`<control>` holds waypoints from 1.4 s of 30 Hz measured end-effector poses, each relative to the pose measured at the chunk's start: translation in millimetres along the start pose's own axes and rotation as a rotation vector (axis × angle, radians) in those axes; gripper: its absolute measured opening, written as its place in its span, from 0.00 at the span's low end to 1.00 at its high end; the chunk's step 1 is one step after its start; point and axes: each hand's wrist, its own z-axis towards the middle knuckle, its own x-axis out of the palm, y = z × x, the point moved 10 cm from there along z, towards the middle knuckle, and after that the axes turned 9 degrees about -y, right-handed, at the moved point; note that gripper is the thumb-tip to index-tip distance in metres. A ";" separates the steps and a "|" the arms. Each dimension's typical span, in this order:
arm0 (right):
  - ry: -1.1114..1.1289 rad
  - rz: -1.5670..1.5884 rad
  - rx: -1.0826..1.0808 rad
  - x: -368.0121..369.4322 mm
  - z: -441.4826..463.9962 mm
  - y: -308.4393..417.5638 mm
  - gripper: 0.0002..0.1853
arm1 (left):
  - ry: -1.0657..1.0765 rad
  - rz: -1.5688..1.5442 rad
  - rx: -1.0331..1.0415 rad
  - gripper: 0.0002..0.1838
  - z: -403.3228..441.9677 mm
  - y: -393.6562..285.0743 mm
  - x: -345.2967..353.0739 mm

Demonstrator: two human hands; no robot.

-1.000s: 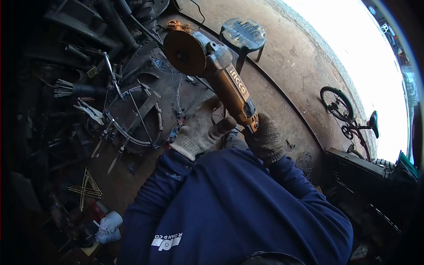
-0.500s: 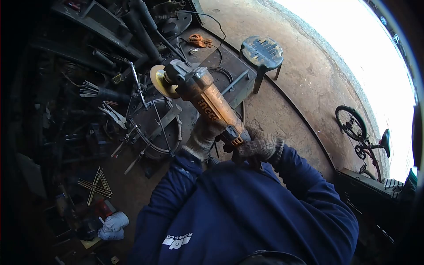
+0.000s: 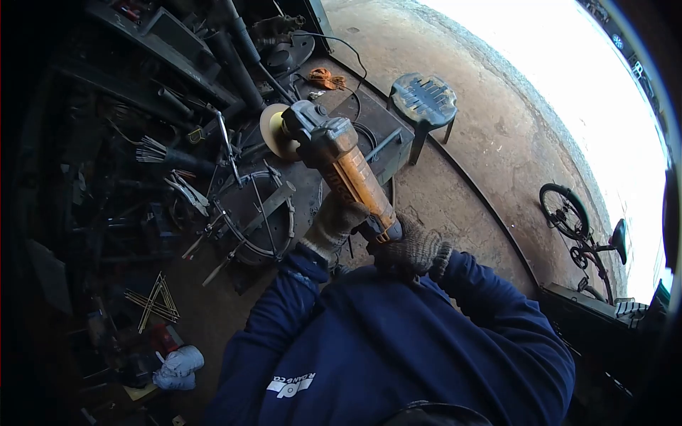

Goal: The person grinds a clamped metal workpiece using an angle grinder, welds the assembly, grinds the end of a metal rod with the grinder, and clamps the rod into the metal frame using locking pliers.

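Together, grey-gloved left hand (image 3: 335, 219) and right hand (image 3: 413, 247) grip an orange-and-grey angle grinder (image 3: 348, 167). Ahead, a dark metal table edge (image 3: 401, 154) borders brown concrete floor (image 3: 483, 128).

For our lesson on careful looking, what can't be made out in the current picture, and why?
All in the head view:
Left hand: most of its fingers are hidden behind the angle grinder.
Disc: part of its face is covered by the grinder's head.
Lettering on the grinder's body: too shadowed and blurred to read surely.
Ground outside: washed out by glare.
Far left side: lost in darkness.
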 end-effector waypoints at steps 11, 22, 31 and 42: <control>-0.045 0.224 -0.082 -14.9 -3.5 -11.0 0.33 | 0.087 0.044 0.086 0.39 16.3 5.8 14.7; -0.077 0.200 -0.111 -17.2 6.2 -18.5 0.32 | 0.108 0.152 0.137 0.39 18.8 -2.2 17.1; -0.111 0.262 -0.505 -38.2 5.2 4.8 0.62 | 0.059 0.237 0.154 0.36 14.6 -4.2 17.5; -0.421 -0.201 -0.797 -60.7 6.0 124.5 0.65 | 0.129 0.588 0.397 0.26 8.6 13.9 39.2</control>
